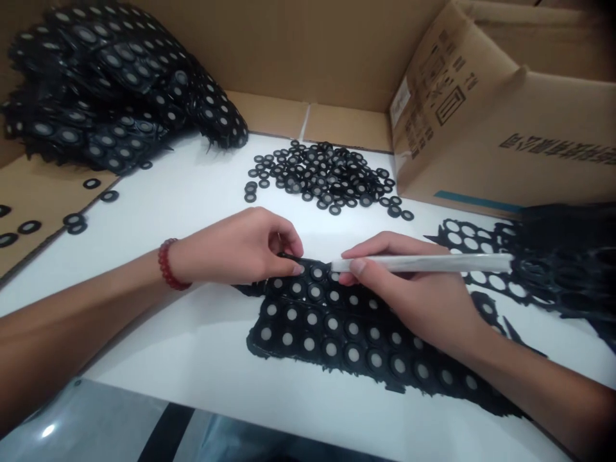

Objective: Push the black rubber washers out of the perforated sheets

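Here at the white worktop [192, 340], both hands are down on the black moulded sheet [332, 340], which lies flat at the near middle, row upon row of pale-centred discs set in it, its lower edge ragged. The left hand [255, 247], a red beaded bracelet [171, 264] round its wrist, comes in at the upper left corner, thumb and forefinger pinching the sheet's top edge. And over on the other side, the right hand [414, 289] grips a slim white stick [443, 263] between thumb and fingers, one end right by the top row of discs, the other pointing away to the right; the forearm passes over the sheet's right part. Just beyond the hands sits a heap of loose black discs [327, 176], a few strays at its fringe, with more scattered at the left on brown cardboard [43, 196]. Back left, a big bundle of disc-studded sheets [106, 83] bulges up. On the right, a printed cardboard box [505, 135] stands with its top open, and in front of it lies black scrap sheeting [553, 269], punched through with round holes, near the right forearm.
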`<action>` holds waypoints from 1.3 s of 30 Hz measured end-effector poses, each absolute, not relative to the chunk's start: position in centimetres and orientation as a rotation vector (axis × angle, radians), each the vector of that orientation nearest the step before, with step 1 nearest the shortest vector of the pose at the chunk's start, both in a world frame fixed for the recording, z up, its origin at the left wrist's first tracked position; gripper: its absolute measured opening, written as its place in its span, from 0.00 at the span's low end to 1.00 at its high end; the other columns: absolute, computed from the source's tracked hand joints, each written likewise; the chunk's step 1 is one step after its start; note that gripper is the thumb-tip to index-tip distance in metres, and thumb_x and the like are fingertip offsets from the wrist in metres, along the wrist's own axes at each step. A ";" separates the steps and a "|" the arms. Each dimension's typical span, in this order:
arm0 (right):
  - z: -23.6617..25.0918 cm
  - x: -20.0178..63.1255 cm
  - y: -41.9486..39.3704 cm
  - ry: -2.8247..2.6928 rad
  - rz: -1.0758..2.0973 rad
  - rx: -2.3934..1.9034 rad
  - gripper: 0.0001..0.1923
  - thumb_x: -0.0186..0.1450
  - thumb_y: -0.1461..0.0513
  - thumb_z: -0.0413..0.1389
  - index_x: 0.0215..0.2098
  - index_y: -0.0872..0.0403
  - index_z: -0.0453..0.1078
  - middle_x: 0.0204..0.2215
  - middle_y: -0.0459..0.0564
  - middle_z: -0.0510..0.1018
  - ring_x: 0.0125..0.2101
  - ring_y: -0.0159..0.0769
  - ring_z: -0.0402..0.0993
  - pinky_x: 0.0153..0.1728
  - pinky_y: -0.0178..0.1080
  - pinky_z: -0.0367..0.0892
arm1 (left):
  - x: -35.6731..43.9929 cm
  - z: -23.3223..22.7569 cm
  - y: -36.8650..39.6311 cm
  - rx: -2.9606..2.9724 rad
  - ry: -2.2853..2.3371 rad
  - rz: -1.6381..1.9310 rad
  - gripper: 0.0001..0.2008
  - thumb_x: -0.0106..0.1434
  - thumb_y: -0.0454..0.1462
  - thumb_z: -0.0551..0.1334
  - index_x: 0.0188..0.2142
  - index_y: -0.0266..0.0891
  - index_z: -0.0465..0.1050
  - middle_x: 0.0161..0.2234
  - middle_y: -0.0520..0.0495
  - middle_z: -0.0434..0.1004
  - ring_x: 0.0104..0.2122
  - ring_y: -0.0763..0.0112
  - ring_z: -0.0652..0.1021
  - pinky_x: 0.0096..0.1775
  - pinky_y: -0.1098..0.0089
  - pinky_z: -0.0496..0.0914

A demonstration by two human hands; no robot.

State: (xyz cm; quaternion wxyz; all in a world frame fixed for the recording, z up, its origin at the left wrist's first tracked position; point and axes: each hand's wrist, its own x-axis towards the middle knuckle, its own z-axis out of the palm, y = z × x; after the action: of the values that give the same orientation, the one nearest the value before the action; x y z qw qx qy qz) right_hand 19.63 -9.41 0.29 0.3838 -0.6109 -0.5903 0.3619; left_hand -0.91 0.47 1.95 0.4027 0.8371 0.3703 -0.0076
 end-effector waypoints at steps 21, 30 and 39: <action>0.0 19.1 -9.3 -1.606 0.884 -1.539 0.05 0.58 0.63 0.58 0.30 0.48 0.76 0.25 0.41 0.81 0.26 0.31 0.77 0.25 0.31 0.71 | -1.3 1.1 0.0 2.084 0.759 0.052 0.10 0.61 0.42 0.59 0.34 0.39 0.74 0.25 0.54 0.72 0.25 0.77 0.68 0.26 0.75 0.60; 0.4 18.9 -9.3 -1.562 0.885 -1.521 0.07 0.58 0.66 0.57 0.29 0.48 0.75 0.24 0.40 0.81 0.25 0.31 0.78 0.27 0.31 0.72 | -1.1 1.1 -0.2 2.003 0.750 0.084 0.09 0.61 0.42 0.59 0.33 0.39 0.73 0.25 0.56 0.71 0.24 0.79 0.67 0.26 0.76 0.61; 0.2 18.9 -9.4 -1.560 0.862 -1.532 0.05 0.59 0.64 0.57 0.28 0.48 0.74 0.24 0.41 0.81 0.26 0.32 0.78 0.26 0.32 0.72 | -1.2 0.9 -0.2 1.970 0.734 0.125 0.08 0.60 0.41 0.60 0.33 0.39 0.73 0.25 0.56 0.72 0.25 0.79 0.67 0.27 0.77 0.61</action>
State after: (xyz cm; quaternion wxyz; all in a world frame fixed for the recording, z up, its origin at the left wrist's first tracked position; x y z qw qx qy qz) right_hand 18.88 -9.35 0.24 0.3855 -0.6014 -0.6125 0.3384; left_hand -1.17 -0.25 0.95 0.4949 0.8129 0.3029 0.0514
